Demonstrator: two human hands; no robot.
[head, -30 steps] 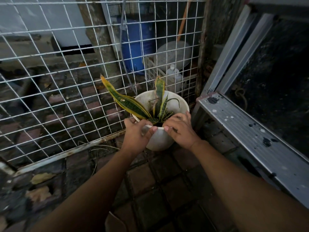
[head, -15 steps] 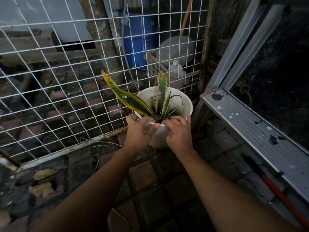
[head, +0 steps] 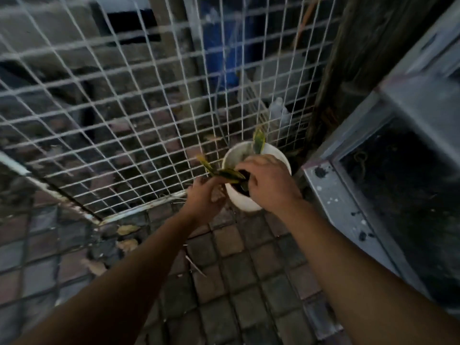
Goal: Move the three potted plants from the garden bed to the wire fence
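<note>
A white pot [head: 245,202] with a yellow-edged snake plant [head: 258,141] stands on the brick paving, right against the foot of the wire fence [head: 129,125]. My right hand [head: 271,183] lies over the pot's near rim and the plant's base, fingers curled on it. At the pot's left wall, under a bent leaf [head: 225,173], my left hand [head: 205,196] holds on. The frame is blurred by motion, so the exact finger contact is unclear. No other potted plant is in view.
A grey metal frame [head: 336,210] with dark glass stands close on the right of the pot. Behind the mesh are a blue barrel [head: 224,46] and a white bottle [head: 278,110]. Dry leaves [head: 127,230] lie on the paving at left.
The view has risen and pulled back, so the pot looks smaller and lower. My right hand has slid onto the top of the pot; one long leaf is now bent down over my left hand.
</note>
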